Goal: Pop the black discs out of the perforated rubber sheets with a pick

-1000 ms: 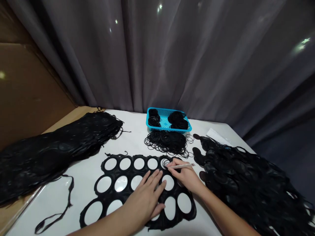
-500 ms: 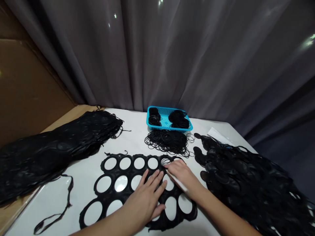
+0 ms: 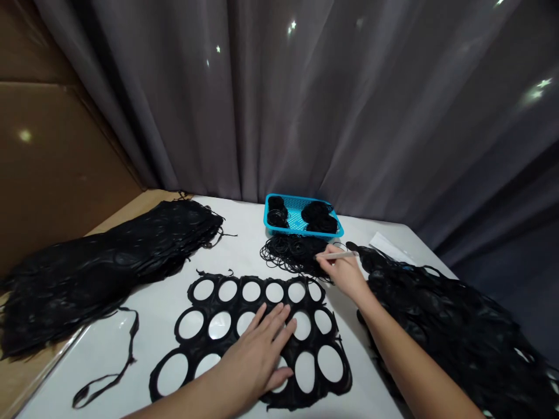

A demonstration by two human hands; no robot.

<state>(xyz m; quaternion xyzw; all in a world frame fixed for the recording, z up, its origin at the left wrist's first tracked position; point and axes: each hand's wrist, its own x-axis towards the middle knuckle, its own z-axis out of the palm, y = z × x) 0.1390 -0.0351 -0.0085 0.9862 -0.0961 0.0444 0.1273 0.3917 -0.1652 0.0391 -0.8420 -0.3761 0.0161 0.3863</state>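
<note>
A black rubber-like sheet (image 3: 198,344) with rows of round holes lies flat on the white table. My left hand (image 3: 257,352) presses on its middle, fingers spread and flat, covering some of the holes. My right hand (image 3: 343,274) is beyond the sheet's far right corner, at the right side of a loose heap of thin black rings (image 3: 288,250). Pinched in its fingers is a slim whitish pen-like stick (image 3: 340,255), lying almost level. Whether a ring hangs at the stick's tip cannot be made out.
Behind the heap stands a blue basket (image 3: 301,234) with bundles of black rings. Stacked black sheets (image 3: 109,262) lie at the left, a large pile of black scraps (image 3: 454,337) at the right. A black strip (image 3: 131,343) and folded white paper (image 3: 388,247) lie on the table (image 3: 236,233).
My right hand has moved from the sheet's far row up to the ring heap, and the stick has swung to nearly level. Thin rings at that hole are gone. My left hand stays on the sheet.
</note>
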